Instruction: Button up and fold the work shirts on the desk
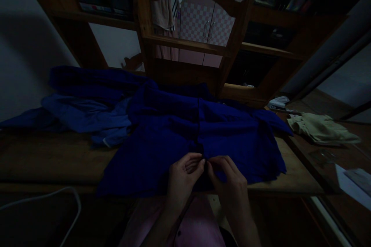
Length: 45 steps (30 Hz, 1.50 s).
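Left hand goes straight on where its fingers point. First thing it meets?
Probably the dark blue garment, which the left hand seems to touch; the right hand, close beyond, could come next. Depth is hard to judge in this dim view.

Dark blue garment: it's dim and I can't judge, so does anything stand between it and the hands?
Nothing visible does: the left hand and right hand both appear to pinch the garment at its middle, toward the near edge. The lighter blue cloth lies off to the left.
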Each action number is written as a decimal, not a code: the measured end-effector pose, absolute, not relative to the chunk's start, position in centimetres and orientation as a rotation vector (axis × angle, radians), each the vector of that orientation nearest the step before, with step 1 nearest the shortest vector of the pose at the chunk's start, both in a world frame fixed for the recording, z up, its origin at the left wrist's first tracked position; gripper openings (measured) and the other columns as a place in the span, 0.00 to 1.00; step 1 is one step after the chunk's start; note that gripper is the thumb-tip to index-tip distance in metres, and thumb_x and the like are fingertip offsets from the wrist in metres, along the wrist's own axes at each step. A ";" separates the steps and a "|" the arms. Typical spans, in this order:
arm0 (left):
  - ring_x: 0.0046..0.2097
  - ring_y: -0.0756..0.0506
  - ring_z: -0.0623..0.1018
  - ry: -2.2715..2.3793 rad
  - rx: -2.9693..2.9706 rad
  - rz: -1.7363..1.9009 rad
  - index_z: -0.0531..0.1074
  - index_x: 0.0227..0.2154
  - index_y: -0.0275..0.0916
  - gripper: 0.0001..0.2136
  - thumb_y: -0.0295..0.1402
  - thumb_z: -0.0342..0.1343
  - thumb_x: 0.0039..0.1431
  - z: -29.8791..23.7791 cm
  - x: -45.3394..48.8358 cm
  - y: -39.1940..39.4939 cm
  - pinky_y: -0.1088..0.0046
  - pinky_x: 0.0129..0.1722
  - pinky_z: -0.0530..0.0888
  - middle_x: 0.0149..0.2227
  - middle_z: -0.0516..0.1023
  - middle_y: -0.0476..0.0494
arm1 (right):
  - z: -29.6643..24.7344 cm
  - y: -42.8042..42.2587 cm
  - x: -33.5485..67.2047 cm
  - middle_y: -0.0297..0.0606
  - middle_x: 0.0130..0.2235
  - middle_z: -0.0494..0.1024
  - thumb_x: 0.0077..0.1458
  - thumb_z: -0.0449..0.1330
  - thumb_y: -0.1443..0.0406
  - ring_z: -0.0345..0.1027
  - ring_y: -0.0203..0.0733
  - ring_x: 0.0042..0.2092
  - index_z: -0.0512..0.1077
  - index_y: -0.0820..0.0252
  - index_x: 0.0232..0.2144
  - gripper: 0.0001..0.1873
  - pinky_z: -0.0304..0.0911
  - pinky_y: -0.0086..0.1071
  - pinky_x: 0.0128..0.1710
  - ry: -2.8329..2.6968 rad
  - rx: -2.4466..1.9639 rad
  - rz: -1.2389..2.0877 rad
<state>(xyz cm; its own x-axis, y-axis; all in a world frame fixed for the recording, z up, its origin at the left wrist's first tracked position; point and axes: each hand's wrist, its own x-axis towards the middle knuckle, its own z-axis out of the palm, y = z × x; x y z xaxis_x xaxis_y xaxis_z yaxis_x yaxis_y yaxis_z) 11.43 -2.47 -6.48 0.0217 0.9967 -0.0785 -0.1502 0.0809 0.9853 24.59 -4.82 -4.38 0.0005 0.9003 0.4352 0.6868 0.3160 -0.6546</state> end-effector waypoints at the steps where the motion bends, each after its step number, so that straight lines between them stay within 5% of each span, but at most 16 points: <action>1: 0.38 0.48 0.80 1.119 1.054 1.208 0.74 0.35 0.37 0.09 0.35 0.60 0.53 -6.5 11.5 -2.5 0.77 0.40 0.76 0.34 0.80 0.45 | -4.5 -4.9 24.6 0.36 0.37 0.71 0.60 0.55 0.69 0.68 0.37 0.37 0.69 0.56 0.37 0.05 0.63 0.30 0.38 -1.754 -1.439 0.299; 10: 0.35 0.49 0.79 1.150 1.086 1.272 0.73 0.31 0.37 0.07 0.36 0.59 0.54 -6.2 11.8 -2.7 0.80 0.37 0.75 0.30 0.78 0.49 | -4.8 -4.8 24.6 0.35 0.35 0.72 0.59 0.56 0.69 0.68 0.36 0.36 0.70 0.57 0.35 0.04 0.63 0.29 0.37 -1.731 -1.389 0.275; 20: 0.35 0.49 0.79 1.164 1.071 1.259 0.71 0.29 0.37 0.07 0.35 0.61 0.52 -6.4 11.3 -2.2 0.79 0.36 0.75 0.29 0.77 0.48 | -4.8 -4.1 24.6 0.35 0.32 0.76 0.57 0.59 0.62 0.72 0.39 0.34 0.72 0.59 0.31 0.06 0.67 0.28 0.33 -1.449 -1.469 0.714; 28: 0.39 0.48 0.79 1.149 1.285 1.223 0.74 0.35 0.39 0.05 0.31 0.57 0.54 -6.6 11.6 -2.7 0.75 0.41 0.76 0.35 0.79 0.47 | -3.1 -3.5 26.9 0.35 0.30 0.71 0.63 0.49 0.66 0.66 0.37 0.30 0.66 0.58 0.31 0.09 0.57 0.29 0.31 -2.008 -1.422 0.671; 45: 0.38 0.48 0.75 1.341 1.626 1.345 0.76 0.38 0.43 0.07 0.30 0.55 0.57 -6.5 12.3 -3.5 0.76 0.40 0.71 0.36 0.75 0.48 | -5.3 -3.1 27.0 0.31 0.27 0.65 0.63 0.52 0.58 0.59 0.33 0.30 0.66 0.60 0.30 0.13 0.55 0.25 0.29 -1.594 -1.312 0.960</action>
<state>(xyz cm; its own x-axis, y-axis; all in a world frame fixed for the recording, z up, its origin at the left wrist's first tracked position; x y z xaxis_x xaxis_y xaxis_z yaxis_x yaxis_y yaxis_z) 12.31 -3.47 -6.53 -0.0398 0.9501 0.3094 0.3067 -0.2831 0.9087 26.95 -3.12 -5.31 -0.1016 0.9860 0.1324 0.3443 0.1597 -0.9252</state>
